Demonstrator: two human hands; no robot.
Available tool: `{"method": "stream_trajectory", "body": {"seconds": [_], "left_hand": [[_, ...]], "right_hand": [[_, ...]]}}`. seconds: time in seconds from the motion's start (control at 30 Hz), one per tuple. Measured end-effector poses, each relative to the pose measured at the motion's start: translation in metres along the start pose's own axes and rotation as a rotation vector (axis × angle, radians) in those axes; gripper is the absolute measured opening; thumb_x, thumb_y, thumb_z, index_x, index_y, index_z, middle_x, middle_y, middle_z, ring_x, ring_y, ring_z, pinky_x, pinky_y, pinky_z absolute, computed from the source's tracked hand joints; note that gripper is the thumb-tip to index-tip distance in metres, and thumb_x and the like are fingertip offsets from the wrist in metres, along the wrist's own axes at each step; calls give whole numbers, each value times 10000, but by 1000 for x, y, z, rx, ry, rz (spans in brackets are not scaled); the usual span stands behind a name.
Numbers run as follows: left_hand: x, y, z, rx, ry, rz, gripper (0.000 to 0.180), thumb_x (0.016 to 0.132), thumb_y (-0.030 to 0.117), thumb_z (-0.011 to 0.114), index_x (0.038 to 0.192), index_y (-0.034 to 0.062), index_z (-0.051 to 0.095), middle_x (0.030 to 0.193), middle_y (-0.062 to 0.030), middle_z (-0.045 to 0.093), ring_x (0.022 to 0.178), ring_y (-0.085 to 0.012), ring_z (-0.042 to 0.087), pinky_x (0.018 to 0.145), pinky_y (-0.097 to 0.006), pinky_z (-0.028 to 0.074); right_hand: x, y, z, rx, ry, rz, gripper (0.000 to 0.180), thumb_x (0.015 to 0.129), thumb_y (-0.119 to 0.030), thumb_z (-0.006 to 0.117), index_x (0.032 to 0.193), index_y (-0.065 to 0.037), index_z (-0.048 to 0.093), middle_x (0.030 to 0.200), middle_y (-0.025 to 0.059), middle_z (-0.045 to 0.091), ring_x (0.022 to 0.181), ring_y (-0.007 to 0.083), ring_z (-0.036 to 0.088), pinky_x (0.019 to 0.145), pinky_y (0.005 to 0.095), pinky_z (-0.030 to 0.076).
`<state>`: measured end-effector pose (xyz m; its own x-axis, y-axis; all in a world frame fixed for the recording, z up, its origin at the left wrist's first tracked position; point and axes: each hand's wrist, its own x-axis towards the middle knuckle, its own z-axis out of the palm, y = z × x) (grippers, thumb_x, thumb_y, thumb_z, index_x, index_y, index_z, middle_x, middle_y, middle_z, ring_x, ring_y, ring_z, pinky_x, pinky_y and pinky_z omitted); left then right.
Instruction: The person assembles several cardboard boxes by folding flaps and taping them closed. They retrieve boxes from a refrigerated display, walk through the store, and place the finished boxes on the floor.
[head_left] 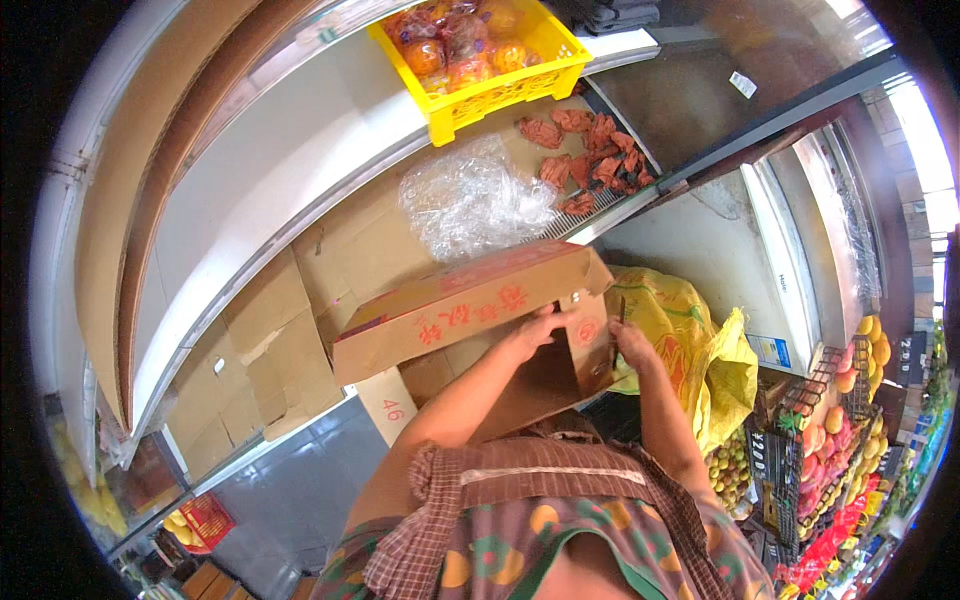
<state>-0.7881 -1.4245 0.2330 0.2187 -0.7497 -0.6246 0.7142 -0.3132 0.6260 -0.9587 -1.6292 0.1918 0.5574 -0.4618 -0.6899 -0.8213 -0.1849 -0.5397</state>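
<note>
An open cardboard box (pixel 440 335) with red print lies tilted before my body, its hollow side toward me. My left hand (pixel 535 338) reaches over the box's inside, its fingers bent against the right end panel. Outside that same panel is my right hand (pixel 632 345), closed, with a thin dark stick-like thing (pixel 622 308) jutting up from its fingers; its kind is too small to tell. Right beside the box and behind my right hand sits a crumpled yellow plastic sack (pixel 680 340).
Flattened cardboard (pixel 350 240) covers the counter, with clear plastic wrap (pixel 470 200) and crumpled reddish wrappers (pixel 590 150) on it. A yellow crate (pixel 480 100) of wrapped orange fruit stands above. A white appliance (pixel 770 265) and fruit racks (pixel 810 450) flank the right side.
</note>
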Motion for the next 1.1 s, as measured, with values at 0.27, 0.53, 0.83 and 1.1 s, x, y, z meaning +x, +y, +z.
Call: {"method": "stream_trajectory", "body": {"seconds": [0.27,0.53,0.83,1.1], "left_hand": [[-46,105,37,-528,-226,248,343,899,266,611,1153,35,605,1132,-68,639,1062,-183,589,950,-367,453],[-190,176,-16,-458,86,497,538,841,209,589,1337,44,461,1298,-110,549,1191,-277,513,1029,-476,380],[-364,165,-33,998,1091,445,397,928,189,536,1287,29,480,1127,-114,560,977,-232,574,864,-377,479],[-382,98,-20,1394,1555,257,445,956,346,490,1293,55,486,1291,-284,475,1181,-424,490,938,-480,441]], "right_hand": [[-98,-108,-130,449,-274,-378,375,945,-274,454,1126,17,606,947,115,686,698,158,633,628,282,479],[-118,-196,-104,752,-3,-511,401,989,-268,435,1245,15,558,1104,65,643,970,126,590,887,276,439],[-173,-264,59,152,-104,-893,418,987,-253,448,1322,-4,470,1182,214,517,1129,351,519,960,358,413],[-202,-281,154,139,-87,-1172,415,956,-245,520,1333,-76,478,1199,228,492,1013,357,569,896,393,463]]}}
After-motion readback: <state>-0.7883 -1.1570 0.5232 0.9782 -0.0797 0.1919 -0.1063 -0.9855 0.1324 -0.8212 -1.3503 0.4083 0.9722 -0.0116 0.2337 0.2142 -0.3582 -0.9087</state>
